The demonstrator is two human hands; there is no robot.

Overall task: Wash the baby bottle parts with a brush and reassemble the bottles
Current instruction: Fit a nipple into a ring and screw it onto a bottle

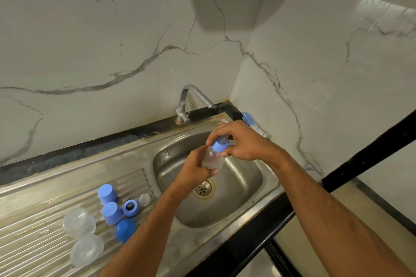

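At centre frame, left hand (195, 167) should grip the bottle (212, 158) steady while right hand (238, 141), pinching the collar (220, 146), twists squarely.

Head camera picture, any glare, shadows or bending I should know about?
Head view: wide-angle bending curves the steel sink's rim and the black counter edge; a broad soft shadow lies on the marble wall; a glare patch sits upper right; the steel faucet stays sharp.

Dull, stained steel sink (252, 177) with ribbed drainboard (40, 213); left of it, matt blue plastic caps (107, 193); polished marble-look wall (112, 40).
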